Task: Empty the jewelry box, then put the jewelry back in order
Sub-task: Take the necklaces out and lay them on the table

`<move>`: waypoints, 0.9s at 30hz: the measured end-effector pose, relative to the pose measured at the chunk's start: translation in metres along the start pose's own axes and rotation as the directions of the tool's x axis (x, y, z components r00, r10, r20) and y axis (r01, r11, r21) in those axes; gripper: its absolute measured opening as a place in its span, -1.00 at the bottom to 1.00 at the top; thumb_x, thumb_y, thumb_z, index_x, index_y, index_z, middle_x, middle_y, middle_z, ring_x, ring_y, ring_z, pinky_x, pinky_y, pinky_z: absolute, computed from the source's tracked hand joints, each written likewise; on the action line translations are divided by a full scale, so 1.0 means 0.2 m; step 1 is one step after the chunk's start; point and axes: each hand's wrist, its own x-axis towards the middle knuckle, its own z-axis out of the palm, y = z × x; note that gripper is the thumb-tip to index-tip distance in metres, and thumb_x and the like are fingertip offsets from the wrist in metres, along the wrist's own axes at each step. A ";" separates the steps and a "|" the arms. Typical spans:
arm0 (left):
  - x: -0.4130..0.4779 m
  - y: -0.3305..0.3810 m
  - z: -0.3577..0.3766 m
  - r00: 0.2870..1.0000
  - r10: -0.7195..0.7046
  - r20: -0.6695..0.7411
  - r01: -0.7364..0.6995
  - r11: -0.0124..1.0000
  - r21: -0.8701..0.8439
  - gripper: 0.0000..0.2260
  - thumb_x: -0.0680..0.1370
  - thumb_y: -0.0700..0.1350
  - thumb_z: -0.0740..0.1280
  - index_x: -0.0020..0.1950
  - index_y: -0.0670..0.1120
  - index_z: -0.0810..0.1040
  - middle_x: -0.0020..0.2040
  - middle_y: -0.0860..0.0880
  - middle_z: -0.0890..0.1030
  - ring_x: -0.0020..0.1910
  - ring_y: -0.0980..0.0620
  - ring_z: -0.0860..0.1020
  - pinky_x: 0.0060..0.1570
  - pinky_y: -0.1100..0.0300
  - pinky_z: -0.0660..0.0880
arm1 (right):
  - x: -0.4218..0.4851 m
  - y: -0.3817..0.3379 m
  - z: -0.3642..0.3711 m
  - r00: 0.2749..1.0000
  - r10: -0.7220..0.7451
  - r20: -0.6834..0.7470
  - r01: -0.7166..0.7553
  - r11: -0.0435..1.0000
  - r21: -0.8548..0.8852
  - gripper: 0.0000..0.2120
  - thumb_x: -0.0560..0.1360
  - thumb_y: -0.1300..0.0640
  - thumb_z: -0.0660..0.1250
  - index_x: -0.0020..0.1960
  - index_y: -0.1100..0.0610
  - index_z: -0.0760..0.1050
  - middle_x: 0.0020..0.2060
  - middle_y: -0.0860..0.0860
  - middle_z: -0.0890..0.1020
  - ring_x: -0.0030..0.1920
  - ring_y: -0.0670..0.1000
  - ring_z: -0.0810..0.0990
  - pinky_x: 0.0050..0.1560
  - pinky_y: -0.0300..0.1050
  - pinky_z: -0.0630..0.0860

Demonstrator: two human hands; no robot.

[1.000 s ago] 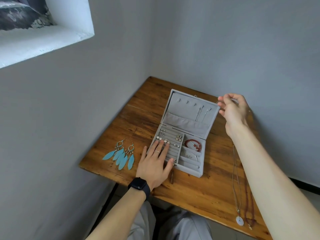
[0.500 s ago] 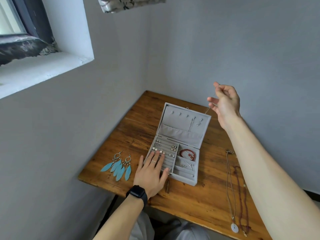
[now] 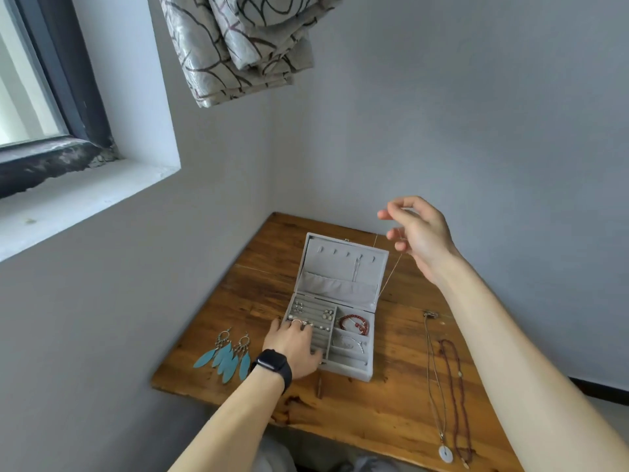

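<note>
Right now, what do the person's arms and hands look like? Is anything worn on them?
The left forearm and right forearm are bare, with no sleeves in view. The left hand has a black smartwatch with a dark rectangular face at its wrist, and wears a thin ring. The right hand shows no watch or ring.

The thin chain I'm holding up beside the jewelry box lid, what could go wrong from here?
The thin chain runs straight from the right hand past the right edge of the lid, so it may snag there. It could also catch the other chain hanging in the lid. Laid down carelessly, it might tangle with the two necklaces on the table.
</note>
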 end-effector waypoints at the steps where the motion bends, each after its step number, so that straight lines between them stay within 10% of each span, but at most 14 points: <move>1: 0.00 0.01 -0.05 1.000 0.003 0.017 -0.003 1.000 -0.019 -0.56 0.57 0.12 0.17 0.39 -0.04 0.44 0.35 -0.10 0.50 0.36 -0.15 0.44 0.46 -0.13 0.17 | -0.05 0.02 -0.02 0.999 0.025 0.036 -0.025 1.000 -0.017 -0.97 0.59 0.10 0.37 -0.01 0.06 0.57 -0.14 -0.04 0.72 -0.38 -0.07 0.52 -0.44 -0.23 0.34; 4: -0.01 0.08 -0.22 0.995 0.069 -0.078 -0.088 0.958 -0.272 -0.62 0.55 0.04 0.26 0.36 0.03 0.49 0.26 -0.04 0.59 0.26 -0.09 0.54 0.32 0.01 0.40 | -0.23 0.09 -0.08 0.987 0.072 0.143 -0.068 0.997 -0.036 -0.94 0.57 0.10 0.41 -0.06 0.04 0.64 -0.18 -0.02 0.68 -0.34 -0.06 0.50 -0.43 -0.23 0.35; 8: -0.09 0.23 -0.54 0.949 0.258 -0.180 -0.299 0.559 -0.773 -0.63 0.47 -0.04 0.41 0.28 0.16 0.55 0.13 0.16 0.66 0.16 0.16 0.61 0.16 0.27 0.53 | -0.45 0.17 -0.14 0.971 0.062 0.230 -0.014 0.979 -0.201 -0.91 0.56 0.10 0.42 -0.01 -0.03 0.70 -0.16 -0.05 0.71 -0.30 -0.10 0.57 -0.35 -0.24 0.49; 15: -0.21 0.34 -0.69 0.875 0.445 -0.191 -0.427 0.522 -0.738 -0.74 0.48 0.13 0.48 0.12 0.06 0.70 -0.12 -0.01 0.73 -0.14 0.04 0.69 0.04 0.03 0.62 | -0.71 0.21 -0.22 0.977 -0.051 0.206 0.115 0.944 -0.311 -0.87 0.60 0.18 0.34 0.09 0.00 0.59 -0.12 -0.13 0.71 -0.26 -0.06 0.67 -0.28 -0.24 0.55; 22: -0.27 0.41 -0.61 0.848 0.493 -0.192 -0.464 0.519 -0.717 -0.91 0.53 -0.02 0.47 -0.06 -0.01 0.73 -0.18 0.06 0.72 -0.23 0.10 0.67 -0.14 0.27 0.58 | -0.88 0.32 -0.30 0.987 -0.032 0.157 0.085 0.933 -0.349 -0.91 0.56 0.01 0.37 0.06 -0.12 0.52 -0.15 -0.11 0.73 -0.24 -0.04 0.69 -0.24 -0.31 0.52; 27: -0.30 0.44 -0.75 0.901 0.389 -0.191 -0.289 0.211 -0.934 -0.92 0.59 -0.13 0.37 -0.05 -0.09 0.65 -0.14 -0.09 0.70 -0.16 -0.07 0.68 0.01 0.08 0.63 | -1.02 0.57 -0.32 0.978 0.108 0.176 -0.030 0.918 -0.395 -0.89 0.59 -0.01 0.35 -0.05 -0.11 0.65 -0.09 -0.15 0.70 -0.02 -0.12 0.65 0.09 -0.11 0.57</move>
